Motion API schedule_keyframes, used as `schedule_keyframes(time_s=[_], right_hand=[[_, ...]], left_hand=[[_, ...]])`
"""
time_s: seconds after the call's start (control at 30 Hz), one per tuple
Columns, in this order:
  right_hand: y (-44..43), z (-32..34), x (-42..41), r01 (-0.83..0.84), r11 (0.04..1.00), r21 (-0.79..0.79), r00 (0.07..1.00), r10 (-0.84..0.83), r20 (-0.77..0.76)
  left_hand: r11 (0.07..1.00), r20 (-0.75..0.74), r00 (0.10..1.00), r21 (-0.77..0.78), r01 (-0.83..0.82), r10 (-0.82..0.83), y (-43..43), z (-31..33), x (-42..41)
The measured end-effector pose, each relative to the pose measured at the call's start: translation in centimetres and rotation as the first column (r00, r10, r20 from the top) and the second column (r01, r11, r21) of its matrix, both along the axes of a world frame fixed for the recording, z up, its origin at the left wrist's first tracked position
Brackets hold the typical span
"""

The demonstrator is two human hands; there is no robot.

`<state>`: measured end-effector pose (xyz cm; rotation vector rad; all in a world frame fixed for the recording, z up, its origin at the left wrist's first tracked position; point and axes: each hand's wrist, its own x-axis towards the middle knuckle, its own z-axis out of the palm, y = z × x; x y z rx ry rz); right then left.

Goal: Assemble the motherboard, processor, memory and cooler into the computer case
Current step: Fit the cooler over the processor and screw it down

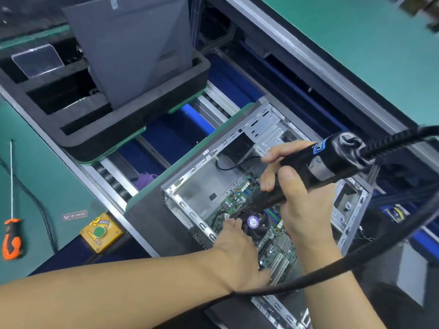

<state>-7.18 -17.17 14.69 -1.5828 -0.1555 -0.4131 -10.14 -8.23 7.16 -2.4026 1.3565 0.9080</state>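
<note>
An open silver computer case (pixel 190 200) lies on its side on a dark pad. A green motherboard (pixel 278 250) sits inside it. On the board is a black cooler fan (pixel 257 223) with a purple round sticker. My right hand (pixel 299 193) grips a black electric screwdriver (pixel 327 160), its tip pointing down at the cooler. My left hand (pixel 237 248) rests on the cooler's near side, fingers against the fan. The screwdriver's tip is hidden behind my hand.
A thick black cable (pixel 356 255) runs from the screwdriver across my forearm. A black foam tray (pixel 133 129) holding a grey side panel (pixel 133 48) sits on the conveyor behind. An orange-handled screwdriver (pixel 11 238) and a yellow button box (pixel 101 232) lie to the left.
</note>
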Motion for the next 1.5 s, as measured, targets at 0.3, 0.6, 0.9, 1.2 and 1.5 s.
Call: schedule_keyframes(time_s=[0.3, 0.6, 0.9, 1.2, 1.5], right_hand=[[-4.0, 4.6, -1.5, 0.153, 0.979, 0.131, 0.962, -0.178, 0.205], [-4.9, 3.8, -2.0, 0.262, 0.949, 0.174, 0.944, -0.29, 0.16], [-4.2, 1.7, -0.2, 0.222, 0.958, 0.182, 0.967, -0.24, 0.087], [-4.3, -0.1, 0.9, 0.239, 0.963, 0.124, 0.97, -0.243, 0.014], [-4.3, 0.5, 0.6, 0.204, 0.972, 0.117, 0.975, -0.212, 0.061]], left_hand=[[0.997, 0.014, 1.0, -0.078, -0.02, 0.021, 0.0, 0.1, 0.0], [0.979, 0.082, 0.994, -0.194, -0.054, 0.071, -0.4, 0.6, 1.6], [0.983, 0.003, 0.998, -0.174, -0.06, 0.062, -0.2, -0.4, 2.8], [0.994, 0.1, 0.994, -0.103, -0.027, 0.038, -0.6, -1.0, 2.7], [0.949, 0.124, 0.99, -0.315, -0.024, 0.066, -0.2, -0.4, 4.6]])
